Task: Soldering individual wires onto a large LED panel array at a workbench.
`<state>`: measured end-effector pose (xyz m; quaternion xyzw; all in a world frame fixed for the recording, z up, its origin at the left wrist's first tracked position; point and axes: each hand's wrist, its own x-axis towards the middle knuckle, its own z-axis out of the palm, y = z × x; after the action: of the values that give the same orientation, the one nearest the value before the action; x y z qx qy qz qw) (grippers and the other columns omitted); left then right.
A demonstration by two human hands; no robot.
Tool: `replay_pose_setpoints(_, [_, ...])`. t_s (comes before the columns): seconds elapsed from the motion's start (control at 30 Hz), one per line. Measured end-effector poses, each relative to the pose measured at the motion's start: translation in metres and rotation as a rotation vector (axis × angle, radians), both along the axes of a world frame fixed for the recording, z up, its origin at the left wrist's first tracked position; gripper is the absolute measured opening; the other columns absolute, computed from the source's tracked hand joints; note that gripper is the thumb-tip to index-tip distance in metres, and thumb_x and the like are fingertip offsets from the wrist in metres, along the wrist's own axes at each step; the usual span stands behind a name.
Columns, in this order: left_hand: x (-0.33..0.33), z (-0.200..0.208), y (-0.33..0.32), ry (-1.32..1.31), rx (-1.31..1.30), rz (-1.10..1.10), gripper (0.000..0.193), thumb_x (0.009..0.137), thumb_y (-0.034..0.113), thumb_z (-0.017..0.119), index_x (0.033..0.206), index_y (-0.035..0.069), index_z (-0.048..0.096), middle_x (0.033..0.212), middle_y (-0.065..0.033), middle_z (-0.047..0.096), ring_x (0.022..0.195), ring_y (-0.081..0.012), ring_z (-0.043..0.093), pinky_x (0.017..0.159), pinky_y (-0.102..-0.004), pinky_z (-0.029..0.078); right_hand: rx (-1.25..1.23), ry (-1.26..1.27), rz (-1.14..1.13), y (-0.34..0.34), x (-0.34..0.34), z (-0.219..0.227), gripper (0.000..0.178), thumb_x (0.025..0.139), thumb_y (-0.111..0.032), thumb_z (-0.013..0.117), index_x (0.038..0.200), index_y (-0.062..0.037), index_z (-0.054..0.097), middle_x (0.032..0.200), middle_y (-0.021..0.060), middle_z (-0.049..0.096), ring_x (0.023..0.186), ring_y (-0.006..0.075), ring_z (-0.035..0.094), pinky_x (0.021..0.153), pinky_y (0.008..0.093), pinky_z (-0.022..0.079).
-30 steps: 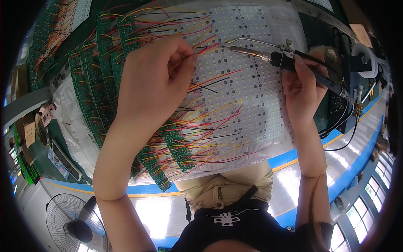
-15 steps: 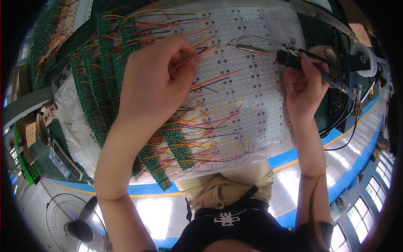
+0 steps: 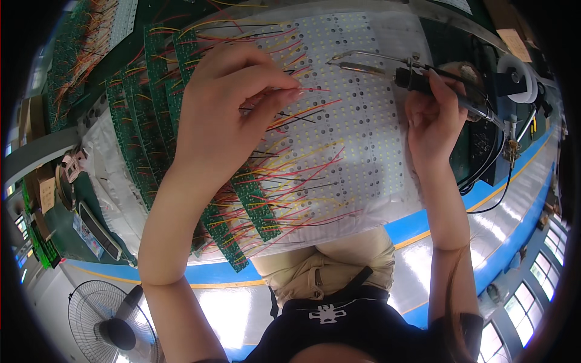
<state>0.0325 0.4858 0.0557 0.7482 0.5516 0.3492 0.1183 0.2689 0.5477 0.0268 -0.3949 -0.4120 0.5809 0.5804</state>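
Note:
My left hand pinches a thin red wire between thumb and forefinger, its free end pointing right over the white LED panel. Beneath that hand lie long green circuit boards with red, yellow and black wires fanning out over the panel's left part. In my right hand is a soldering iron with a thin metal feed tube clamped along it. The iron's tip points left, above the panel and apart from the red wire. My left palm hides parts of the boards and some wire roots.
A white solder spool on a dark stand is at the right, with black cables hanging below it. A phone lies at the table's left edge. More wired boards are at the far left. A fan stands at lower left.
My left hand has shifted slightly, its thumb and forefinger now stretched further right along the red wire. My right hand and the iron have moved only a little to the left.

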Motion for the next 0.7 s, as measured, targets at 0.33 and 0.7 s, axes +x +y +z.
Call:
replay_pose_setpoints(0.33, [0.0026,-0.0036,-0.0011,0.079,-0.04,0.127,0.009,0.07,-0.001,0.066,0.076,0.001,0.06,0.073,-0.0054,0.053,0.072,-0.0174,0.055,0.059,-0.0266,0.046,0.015,-0.021,0.042,-0.004,-0.0031,0.0021,0.007,0.078,-0.004,0.058,0.076,-0.0011,0.052,0.067,0.0032,0.05,0.043,0.0087,0.044,0.037,0.0205,0.029])
replay_pose_setpoints(0.7, [0.0024,-0.0041,-0.0003,0.112,-0.053,0.106,0.009,0.07,-0.003,0.065,0.075,0.0,0.059,0.072,-0.006,0.052,0.07,-0.0174,0.054,0.057,-0.0254,0.048,-0.006,-0.031,0.042,-0.0065,-0.0069,0.0038,0.006,0.079,-0.003,0.057,0.075,-0.0014,0.052,0.068,0.0013,0.049,0.044,0.0065,0.045,0.036,0.0192,0.029])
